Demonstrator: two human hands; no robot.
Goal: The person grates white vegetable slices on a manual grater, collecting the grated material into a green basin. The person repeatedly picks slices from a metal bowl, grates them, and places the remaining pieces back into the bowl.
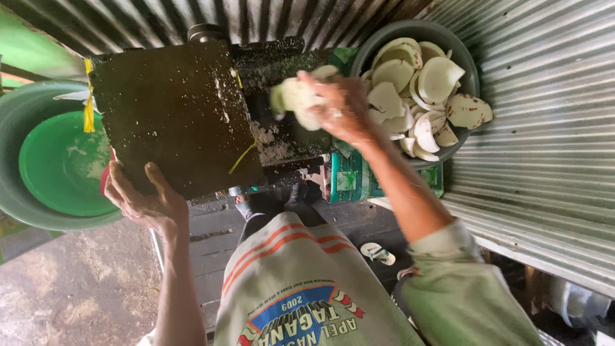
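My right hand [339, 106] is raised over a dark, residue-caked machine [173, 115] and is closed on several white coconut pieces [298, 96]. Just right of that hand stands a grey basin [471, 64] piled with more white coconut pieces [416, 96], some hanging over its rim. My left hand [144, 198] rests on the near lower edge of the machine's flat dark cover, fingers spread, thumb on top. White shreds cling to the machine around its opening [275, 144].
A green bowl [61, 163] sits inside a larger grey-green basin [13, 128] at the left. Corrugated metal sheets [544, 147] line the right and back. A sandal [378, 254] lies on the dark floor below, near my feet.
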